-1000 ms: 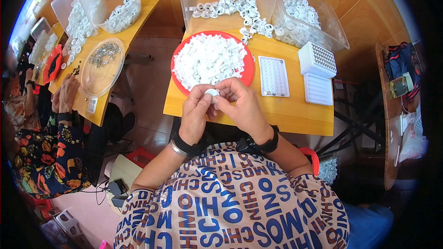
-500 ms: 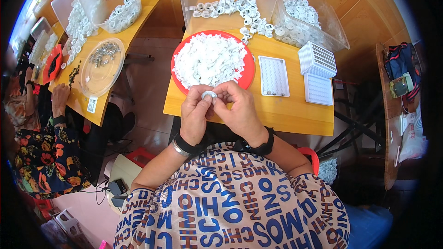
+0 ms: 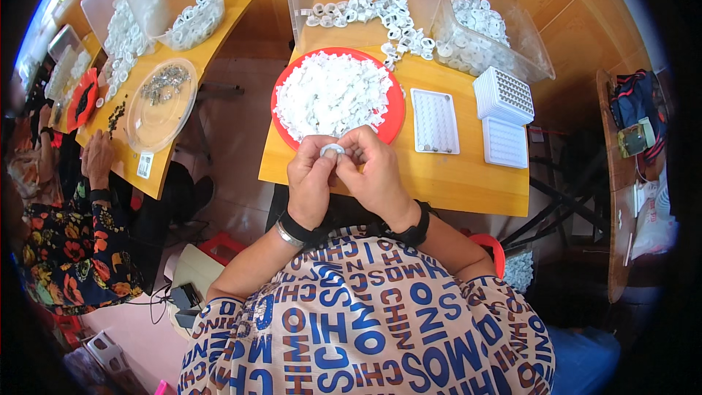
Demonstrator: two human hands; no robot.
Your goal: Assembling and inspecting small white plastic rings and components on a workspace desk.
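Between my two hands is a small white round plastic part (image 3: 333, 148), held just in front of a red tray's near rim. My left hand (image 3: 310, 179) pinches it by its left side, thumb on top. The fingertips of my right hand (image 3: 373, 175) are closed at its right edge; whether they also hold some smaller piece is hidden. The round red tray (image 3: 397, 113) is heaped with small white plastic pieces (image 3: 333, 95). To the right lies a white slotted tray (image 3: 435, 117) with a few small metal bits along its near edge.
Stacked white trays (image 3: 504, 95) stand at the table's right, beside another white tray (image 3: 504, 143). White ring parts (image 3: 398, 25) lie at the back, next to a clear bin (image 3: 534, 62) of similar parts. A co-worker's hand (image 3: 96, 157) rests at the left table by a clear round lid (image 3: 164, 128).
My hands stay in nearly the same place with the white part between them. The co-worker's hand at the left table has shifted slightly.
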